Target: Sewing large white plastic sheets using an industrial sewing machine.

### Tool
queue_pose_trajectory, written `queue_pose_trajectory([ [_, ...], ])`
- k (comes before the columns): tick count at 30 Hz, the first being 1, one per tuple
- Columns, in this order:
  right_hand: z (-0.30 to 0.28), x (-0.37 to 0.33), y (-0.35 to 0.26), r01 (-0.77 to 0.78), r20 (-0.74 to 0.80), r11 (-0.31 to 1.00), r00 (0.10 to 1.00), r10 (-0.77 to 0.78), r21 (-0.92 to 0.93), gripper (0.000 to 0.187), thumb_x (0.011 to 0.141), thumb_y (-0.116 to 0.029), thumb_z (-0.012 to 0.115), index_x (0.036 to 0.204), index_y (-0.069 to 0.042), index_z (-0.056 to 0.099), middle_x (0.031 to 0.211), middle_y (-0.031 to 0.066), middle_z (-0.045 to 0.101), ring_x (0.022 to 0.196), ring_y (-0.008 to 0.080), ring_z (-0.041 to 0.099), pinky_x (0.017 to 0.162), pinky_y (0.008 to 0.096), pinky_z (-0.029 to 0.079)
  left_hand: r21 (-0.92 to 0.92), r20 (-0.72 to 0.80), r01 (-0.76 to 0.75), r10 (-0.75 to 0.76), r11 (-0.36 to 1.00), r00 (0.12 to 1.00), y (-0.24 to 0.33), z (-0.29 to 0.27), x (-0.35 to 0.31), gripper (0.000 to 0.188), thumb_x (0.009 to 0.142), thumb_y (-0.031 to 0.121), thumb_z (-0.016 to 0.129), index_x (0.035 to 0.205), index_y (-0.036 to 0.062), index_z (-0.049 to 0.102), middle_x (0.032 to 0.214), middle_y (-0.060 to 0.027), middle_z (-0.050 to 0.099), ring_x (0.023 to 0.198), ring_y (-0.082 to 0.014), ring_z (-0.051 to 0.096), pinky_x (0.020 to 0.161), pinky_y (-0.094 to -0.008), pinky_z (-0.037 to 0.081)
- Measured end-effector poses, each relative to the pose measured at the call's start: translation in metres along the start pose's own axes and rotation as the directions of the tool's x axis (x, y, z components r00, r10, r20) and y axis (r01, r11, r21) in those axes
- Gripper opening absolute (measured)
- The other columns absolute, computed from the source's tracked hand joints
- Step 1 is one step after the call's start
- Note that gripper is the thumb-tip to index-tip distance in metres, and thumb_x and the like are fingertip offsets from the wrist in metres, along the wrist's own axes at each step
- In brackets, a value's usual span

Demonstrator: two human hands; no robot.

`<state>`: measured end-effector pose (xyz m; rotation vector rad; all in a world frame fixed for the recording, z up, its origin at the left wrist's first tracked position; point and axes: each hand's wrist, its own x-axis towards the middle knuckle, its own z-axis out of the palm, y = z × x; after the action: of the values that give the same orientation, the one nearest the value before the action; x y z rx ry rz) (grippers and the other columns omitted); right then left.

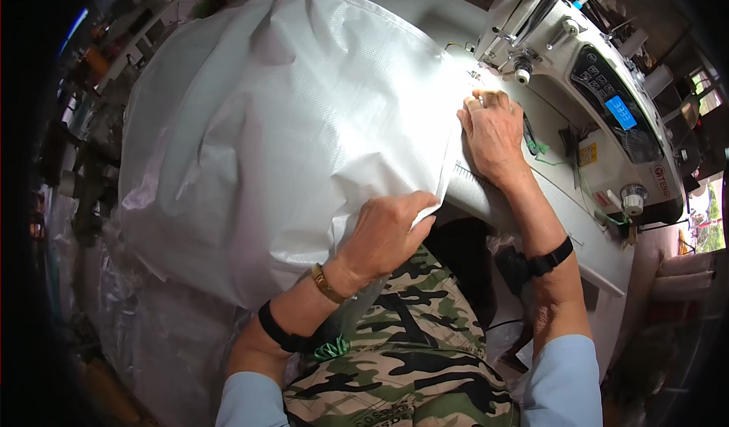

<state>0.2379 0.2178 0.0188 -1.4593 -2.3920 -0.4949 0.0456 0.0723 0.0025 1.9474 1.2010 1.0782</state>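
Note:
A large sheet of white woven plastic fabric [304,123] spreads over the table's left side, creased and bulging, with a folded hem down its right edge. My left hand [391,226] pinches the near corner of that hem between thumb and fingers. Farther up the same edge, beside the needle area, my right hand [492,127] rests with fingers bent and tips at the fabric's border; whether it grips the cloth is not clear. Just beyond it stands the head of a white sewing machine [524,70], lit brightly around the presser foot. Glare washes out the fabric there.
The machine's control panel [619,104] has a lit blue screen. Green thread [538,148] lies on the machine bed, right of my right hand. A ruler scale [467,173] marks the table edge. Clear plastic sheeting [175,336] hangs at lower left. Green string [332,348] lies near my lap.

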Motion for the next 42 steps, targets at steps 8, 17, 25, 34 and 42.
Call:
queue_pose_trajectory([
  [8, 0.004, 0.0, 0.013, -0.103, -0.014, 0.992, 0.994, 0.104, 0.078, 0.032, 0.095, -0.032, 0.06, 0.103, -0.004, 0.074, 0.107, 0.0149, 0.064, 0.105, 0.0292, 0.057, 0.094, 0.0466, 0.041, 0.323, -0.091, -0.049, 0.082, 0.945, 0.992, 0.01, 0.016, 0.008, 0.015, 0.082, 0.005, 0.064, 0.096, 0.0013, 0.064, 0.083, -0.0149, 0.067, 0.074, -0.035, 0.067, 0.066, -0.0424, 0.052],
  [17, 0.005, -0.006, 0.022, -0.032, -0.081, 0.922, 0.994, 0.068, 0.386, 0.022, 0.091, -0.016, 0.061, 0.107, -0.007, 0.072, 0.101, 0.0126, 0.062, 0.101, 0.0287, 0.058, 0.091, 0.0424, 0.044, 0.581, -0.017, -0.28, 0.356, 0.764, 0.934, 0.015, 0.021, 0.023, 0.008, 0.075, 0.0, 0.057, 0.072, 0.0063, 0.053, 0.067, -0.0101, 0.056, 0.062, -0.0291, 0.063, 0.051, -0.0371, 0.048],
  [25, 0.007, -0.005, 0.021, -0.04, -0.094, 0.911, 0.992, 0.086, 0.41, 0.021, 0.091, -0.013, 0.061, 0.105, -0.006, 0.075, 0.099, 0.0136, 0.062, 0.099, 0.029, 0.058, 0.088, 0.0424, 0.044, 0.648, 0.058, -0.267, 0.303, 0.713, 0.951, 0.004, 0.018, 0.059, 0.009, 0.079, -0.002, 0.056, 0.073, 0.0044, 0.053, 0.067, -0.0118, 0.059, 0.062, -0.03, 0.065, 0.052, -0.0385, 0.05],
  [34, 0.009, -0.004, 0.021, -0.068, -0.072, 0.895, 0.991, 0.11, 0.44, 0.021, 0.09, -0.016, 0.06, 0.102, -0.005, 0.074, 0.101, 0.0144, 0.063, 0.101, 0.0296, 0.057, 0.09, 0.0427, 0.043, 0.664, 0.153, -0.279, 0.238, 0.694, 0.959, -0.011, 0.024, 0.134, 0.003, 0.08, 0.001, 0.059, 0.078, 0.0006, 0.06, 0.066, -0.0178, 0.064, 0.064, -0.0354, 0.067, 0.058, -0.0434, 0.053],
  [42, 0.012, -0.001, 0.023, -0.102, -0.049, 0.895, 0.99, 0.136, 0.434, 0.021, 0.09, -0.016, 0.058, 0.101, -0.005, 0.072, 0.104, 0.0157, 0.062, 0.103, 0.0317, 0.057, 0.092, 0.0456, 0.043, 0.563, 0.093, -0.066, 0.016, 0.824, 0.996, -0.011, 0.017, 0.17, 0.013, 0.084, 0.009, 0.063, 0.093, 0.0004, 0.068, 0.085, -0.0193, 0.069, 0.083, -0.0376, 0.067, 0.076, -0.0468, 0.053],
])
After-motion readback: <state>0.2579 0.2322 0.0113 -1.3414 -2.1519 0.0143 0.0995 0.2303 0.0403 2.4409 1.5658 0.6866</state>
